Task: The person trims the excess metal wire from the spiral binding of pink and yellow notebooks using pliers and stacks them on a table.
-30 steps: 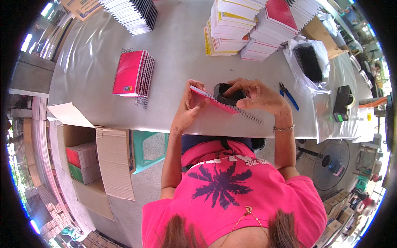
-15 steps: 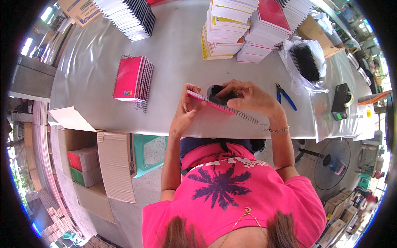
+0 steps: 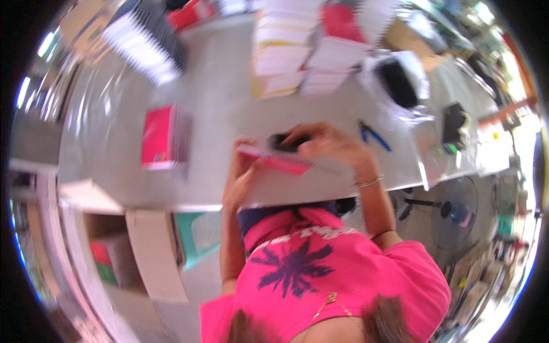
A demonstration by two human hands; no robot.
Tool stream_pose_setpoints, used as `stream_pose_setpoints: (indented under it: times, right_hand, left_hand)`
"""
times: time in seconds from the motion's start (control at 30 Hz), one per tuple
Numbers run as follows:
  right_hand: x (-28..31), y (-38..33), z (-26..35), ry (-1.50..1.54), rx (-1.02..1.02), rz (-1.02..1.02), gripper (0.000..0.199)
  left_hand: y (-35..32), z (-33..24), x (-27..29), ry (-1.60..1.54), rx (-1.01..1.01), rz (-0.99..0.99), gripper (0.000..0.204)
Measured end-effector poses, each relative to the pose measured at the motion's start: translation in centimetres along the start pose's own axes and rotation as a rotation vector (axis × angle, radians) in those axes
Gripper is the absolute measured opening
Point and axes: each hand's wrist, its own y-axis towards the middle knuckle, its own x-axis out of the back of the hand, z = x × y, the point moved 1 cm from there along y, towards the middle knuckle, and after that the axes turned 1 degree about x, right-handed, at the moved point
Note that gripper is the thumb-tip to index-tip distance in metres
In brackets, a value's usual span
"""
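Note:
Held at a slant over the table's near edge is a thin red notebook (image 3: 280, 162), spine side to the far right. My left hand (image 3: 243, 174) is closed round its left end, thumb on the near side. A wire coil (image 3: 328, 166), blurred, runs along the spine and sticks out past the right end. My right hand (image 3: 334, 146) is bent over a dark rounded object (image 3: 279, 140) just beyond the notebook, its fingers closed on it; its kind cannot be made out. Motion blur hides the fingertips.
A short red notebook stack (image 3: 158, 137) stands left. Tall notebook piles (image 3: 283, 57) and a black-edged stack (image 3: 146, 48) stand at the back. Black coils (image 3: 396, 84) lie in white wrapping, near blue-handled pliers (image 3: 374, 137) and a tape dispenser (image 3: 454, 128). An open carton (image 3: 150, 251) sits lower left.
The view has shifted and blurred, so most table things appear further left and lower. Both hands keep their places at the notebook and the dark object; the coil still sticks out.

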Motion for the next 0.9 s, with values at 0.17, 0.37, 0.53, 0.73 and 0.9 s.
stream_pose_setpoints:
  times: [0.17,0.37,0.53,0.73,0.9]
  right_hand:
    - [-1.6,0.3,0.3,-0.014,-0.07,0.054,0.044]
    - [0.5,-0.2,2.0,0.009,0.04,0.01,0.048]
    - [1.9,0.6,-1.7,-0.783,0.136,-0.55,0.04]
    - [-1.9,0.7,-1.1,-1.042,0.261,-0.545,0.019]
    - [-6.2,1.3,-0.9,-0.899,0.346,-0.395,0.01]
  left_hand:
    - [-1.6,2.9,2.4,-0.065,0.009,-0.15,0.074]
    - [0.5,2.1,2.5,0.065,-0.024,-0.095,0.048]
    - [0.5,1.3,0.4,0.102,-0.212,-0.068,0.044]
    - [0.4,1.2,-1.2,0.117,-0.262,-0.124,0.038]
    - [0.1,0.5,-2.6,0.079,-0.194,-0.225,0.045]
